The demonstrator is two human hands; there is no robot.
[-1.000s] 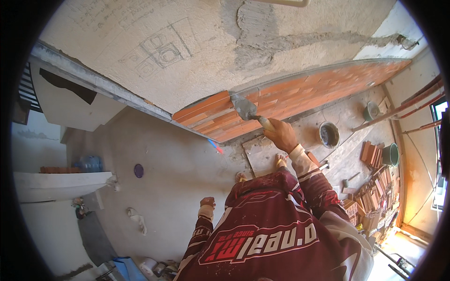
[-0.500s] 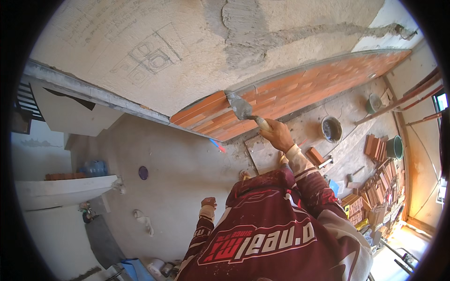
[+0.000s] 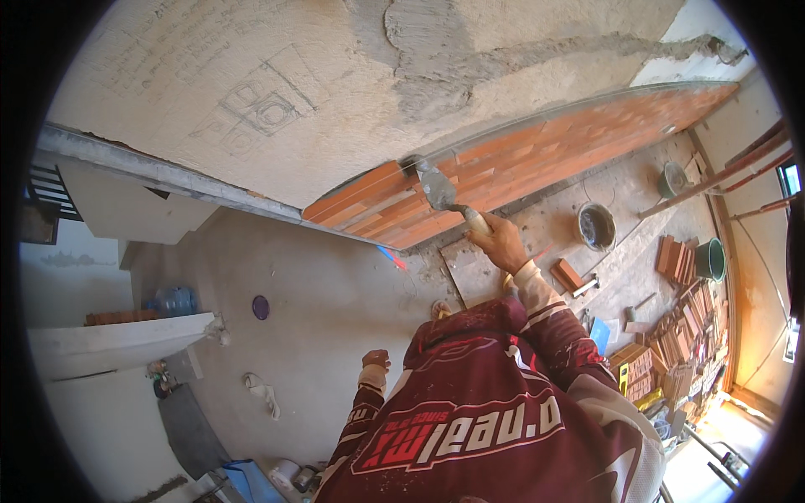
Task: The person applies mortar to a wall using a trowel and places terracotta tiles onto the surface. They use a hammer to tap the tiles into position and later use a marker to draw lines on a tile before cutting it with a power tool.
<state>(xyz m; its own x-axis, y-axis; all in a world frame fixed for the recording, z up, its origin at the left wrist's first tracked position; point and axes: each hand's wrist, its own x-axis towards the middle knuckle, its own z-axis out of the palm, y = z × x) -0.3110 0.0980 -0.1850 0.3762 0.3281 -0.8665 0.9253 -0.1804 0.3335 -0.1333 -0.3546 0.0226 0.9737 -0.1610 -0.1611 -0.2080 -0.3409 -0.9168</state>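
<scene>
My right hand (image 3: 501, 245) is closed round the handle of a trowel (image 3: 438, 189). The grey, mortar-smeared blade lies at a dark gap in the top of the orange brick-tile band (image 3: 545, 155), beside the end of the top strip, just below the rough plaster wall (image 3: 268, 168) with pencil sketches. A thin line runs along the band. Low at my left side, my left hand (image 3: 376, 359) has its fingers curled; whether they hold anything is too small to tell.
Buckets (image 3: 595, 226) stand right of me, near loose bricks (image 3: 568, 278), a brick pile (image 3: 683, 327) and leaning poles (image 3: 713, 184). A white ledge (image 3: 117, 335) with bricks and a water jug (image 3: 174, 302) is at the left. A purple lid (image 3: 261, 308) lies on the floor (image 3: 319, 327).
The trowel blade has shifted a little along the gap at the end of the top strip, with my right hand still on its handle. The whole view has drifted slightly.
</scene>
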